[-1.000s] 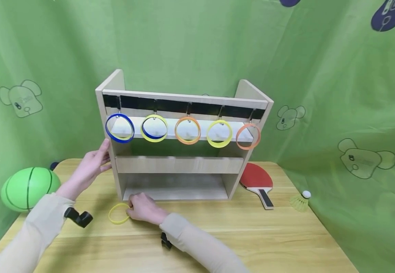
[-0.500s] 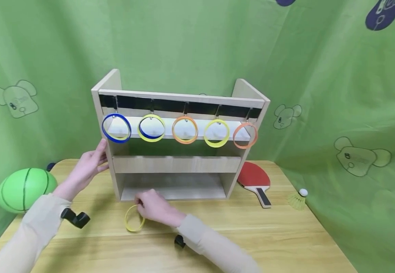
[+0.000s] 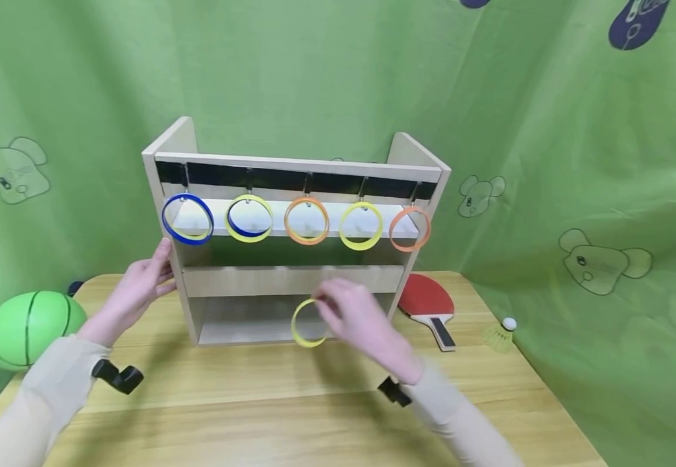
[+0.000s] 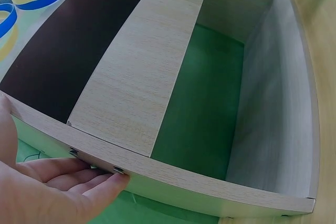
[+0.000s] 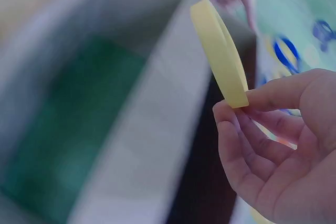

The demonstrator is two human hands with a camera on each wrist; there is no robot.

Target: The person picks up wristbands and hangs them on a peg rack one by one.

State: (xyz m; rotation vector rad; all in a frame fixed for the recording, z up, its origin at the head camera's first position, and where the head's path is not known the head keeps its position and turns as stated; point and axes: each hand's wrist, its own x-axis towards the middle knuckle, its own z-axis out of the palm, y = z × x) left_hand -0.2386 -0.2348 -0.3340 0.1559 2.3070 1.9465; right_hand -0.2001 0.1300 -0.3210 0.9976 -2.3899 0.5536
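Note:
A pale wooden rack (image 3: 291, 283) stands on the table, with a row of hooks along a black strip. Blue (image 3: 189, 241), yellow (image 3: 248, 239) and orange (image 3: 307, 240) rings hang there, followed by a second yellow ring (image 3: 361, 246) and an orange-pink ring (image 3: 410, 248). My right hand (image 3: 358, 318) pinches another yellow ring (image 5: 219, 53) by its edge between thumb and fingers, raised in front of the rack's lower opening. Against the rack's left side panel (image 4: 173, 184) my left hand (image 3: 136, 285) rests, its fingers extended along the outer face.
At the table's left lies a green ball (image 3: 31, 331) with black lines. A red table tennis paddle (image 3: 427, 296) lies beside the rack's right side, and a shuttlecock (image 3: 500, 336) sits near the right table edge. Green curtain (image 3: 291, 71) surrounds the table.
My right hand has lifted the yellow ring off the table and carried it right and upward. My left hand stays at the rack's side; the head view has turned slightly right.

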